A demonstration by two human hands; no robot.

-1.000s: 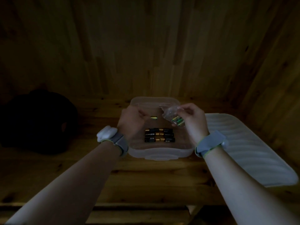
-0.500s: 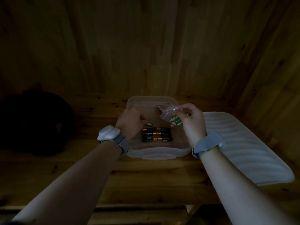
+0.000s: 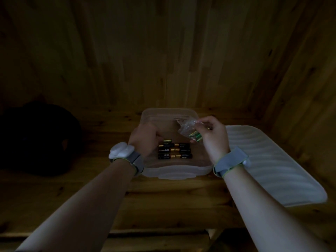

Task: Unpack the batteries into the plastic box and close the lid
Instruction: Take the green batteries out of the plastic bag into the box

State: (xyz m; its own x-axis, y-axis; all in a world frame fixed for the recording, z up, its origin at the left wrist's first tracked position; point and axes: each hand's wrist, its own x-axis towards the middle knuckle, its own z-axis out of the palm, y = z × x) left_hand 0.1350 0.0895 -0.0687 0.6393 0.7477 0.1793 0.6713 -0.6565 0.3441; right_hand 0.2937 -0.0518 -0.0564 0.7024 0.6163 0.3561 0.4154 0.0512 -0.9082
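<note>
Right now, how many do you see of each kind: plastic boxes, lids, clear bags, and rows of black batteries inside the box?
plastic box: 1
lid: 1
clear bag: 1
rows of black batteries: 3
Total: 6

Very dim, warm yellowish light; left side and corners near black; wide-angle bending at edges; soft detail.

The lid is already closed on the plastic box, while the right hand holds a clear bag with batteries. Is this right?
Not quite. The head view shows the lid lying on the table to the right of the plastic box, which is open. The right hand does hold the clear bag with batteries.
</note>
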